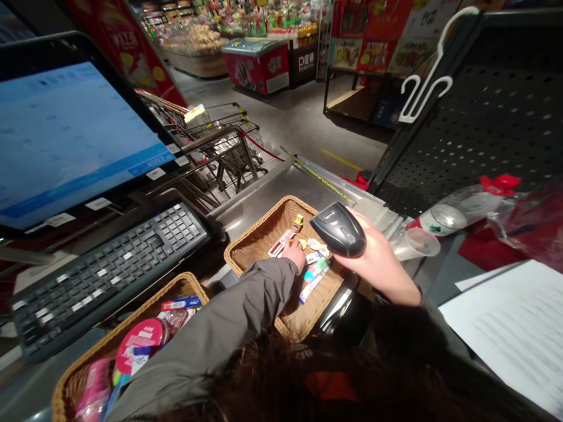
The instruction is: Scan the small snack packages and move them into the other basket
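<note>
My right hand (373, 255) grips a black handheld barcode scanner (338, 228), held above the right side of a wicker basket (253, 234). Inside that basket is my left hand (294, 255), its fingers bent down among small items; what they hold, if anything, is too small to make out. Around it lie a flat printed packet (278, 245), a small yellow bottle-like item (298, 221) and a long packet with coloured patches (314, 278). White-and-yellow pieces (317, 246) lie under the scanner's edge, partly hidden.
A second wicker basket (65, 375) with several packaged goods stands at lower left, below a keyboard (109, 269) and a monitor (74, 129). Plastic cups (416, 243) and paper sheets (510, 328) are on the right. Shopping carts (229, 140) stand beyond the counter.
</note>
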Demonstrator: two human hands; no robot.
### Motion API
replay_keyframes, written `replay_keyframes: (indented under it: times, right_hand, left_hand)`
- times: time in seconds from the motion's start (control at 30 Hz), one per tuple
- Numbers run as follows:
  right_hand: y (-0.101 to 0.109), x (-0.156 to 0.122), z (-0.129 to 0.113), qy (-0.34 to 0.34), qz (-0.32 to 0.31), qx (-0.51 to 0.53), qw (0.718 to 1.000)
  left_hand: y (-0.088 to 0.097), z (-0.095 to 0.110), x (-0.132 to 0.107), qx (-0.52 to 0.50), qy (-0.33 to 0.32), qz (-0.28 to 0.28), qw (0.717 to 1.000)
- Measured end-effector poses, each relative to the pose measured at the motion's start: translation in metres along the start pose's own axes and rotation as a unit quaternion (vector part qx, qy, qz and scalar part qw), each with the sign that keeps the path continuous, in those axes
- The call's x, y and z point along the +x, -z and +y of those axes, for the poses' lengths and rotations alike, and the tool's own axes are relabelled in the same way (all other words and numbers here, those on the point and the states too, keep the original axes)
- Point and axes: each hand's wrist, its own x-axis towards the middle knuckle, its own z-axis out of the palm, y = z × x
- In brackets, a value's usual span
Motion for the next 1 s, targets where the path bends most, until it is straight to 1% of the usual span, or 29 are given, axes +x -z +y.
replay_keyframes:
  times: [0.07,0.1,0.17,0.2,0.27,0.33,0.4,0.43,0.5,0.6,0.7,0.87,1.0]
  right_hand:
    - [-0.001,-0.001,0.001,0.003,0.000,-0.002,1.000]
    - [-0.002,-0.001,0.001,0.005,0.000,-0.005,1.000]
    - [-0.004,-0.003,0.002,0.008,0.005,-0.012,1.000]
    - [-0.004,-0.004,0.002,0.010,0.010,-0.016,1.000]
    - [-0.007,-0.005,0.002,0.016,0.021,-0.020,0.999]
    - [-0.009,-0.005,-0.001,0.021,0.033,-0.023,0.999]
    - [-0.012,-0.004,-0.007,0.033,0.040,-0.027,0.998]
    - [-0.013,-0.004,-0.011,0.041,0.040,-0.030,0.998]
    - [-0.017,-0.004,-0.022,0.058,0.031,-0.032,0.997]
    - [-0.025,-0.006,-0.042,0.087,0.009,-0.017,0.996]
    - [-0.036,-0.009,-0.065,0.134,-0.015,0.001,0.991]
    - [-0.059,-0.019,-0.111,0.210,-0.079,0.014,0.974]
    - [-0.078,-0.029,-0.146,0.243,-0.130,0.016,0.961]
  left_hand:
    - [0.014,-0.004,0.003,0.033,0.007,-0.040,0.999]
    - [0.023,-0.006,0.004,0.046,0.015,-0.049,0.998]
    - [0.045,-0.008,0.001,0.060,0.025,-0.049,0.997]
    - [0.058,-0.009,-0.002,0.066,0.028,-0.036,0.997]
    - [0.089,-0.009,-0.015,0.078,0.028,0.012,0.996]
    - [0.120,-0.007,-0.035,0.125,0.007,0.121,0.985]
    - [0.148,-0.005,-0.058,0.158,-0.002,0.195,0.968]
    - [0.160,-0.004,-0.071,0.166,0.002,0.226,0.960]
    - [0.177,-0.005,-0.095,0.172,0.019,0.271,0.947]
    - [0.190,-0.010,-0.132,0.175,0.050,0.317,0.931]
    - [0.194,-0.017,-0.169,0.172,0.083,0.343,0.920]
    - [0.193,-0.026,-0.234,0.175,0.144,0.360,0.905]
    - [0.186,-0.037,-0.282,0.199,0.191,0.367,0.888]
